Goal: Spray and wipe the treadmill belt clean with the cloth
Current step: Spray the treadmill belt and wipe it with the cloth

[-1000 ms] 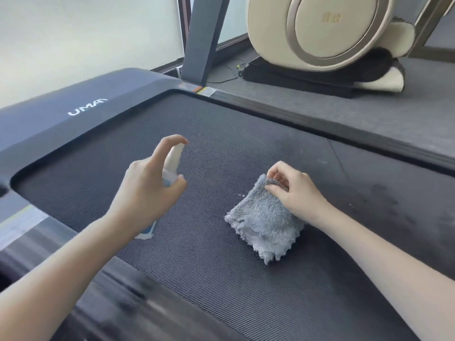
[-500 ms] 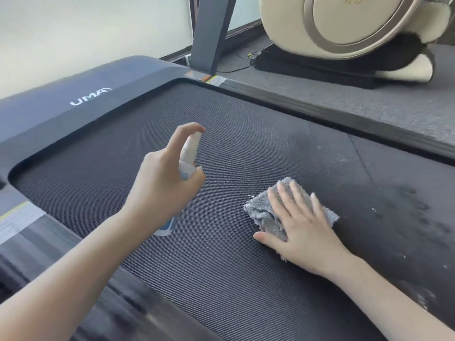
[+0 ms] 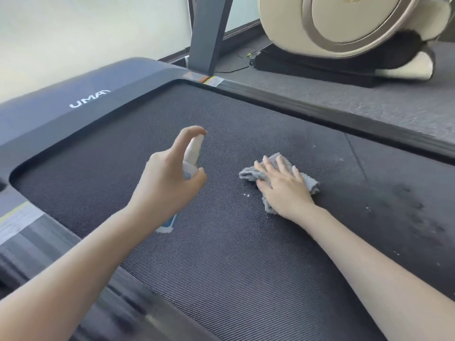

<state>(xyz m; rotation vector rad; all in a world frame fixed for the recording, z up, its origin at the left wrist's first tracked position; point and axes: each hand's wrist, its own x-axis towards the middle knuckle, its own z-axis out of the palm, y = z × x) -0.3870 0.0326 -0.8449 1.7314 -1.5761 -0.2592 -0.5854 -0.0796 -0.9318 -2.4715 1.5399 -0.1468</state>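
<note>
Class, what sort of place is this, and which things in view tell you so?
Probably a home gym or fitness room: a dark grey treadmill with a black textured belt, a beige bronze-ringed machine beside it, and grey carpeted floor.

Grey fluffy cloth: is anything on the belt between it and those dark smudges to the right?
Nothing visible does. The right hand presses the grey fluffy cloth flat; only bare black textured treadmill belt with tiny white specks lies between it and the dark smudges.
</note>
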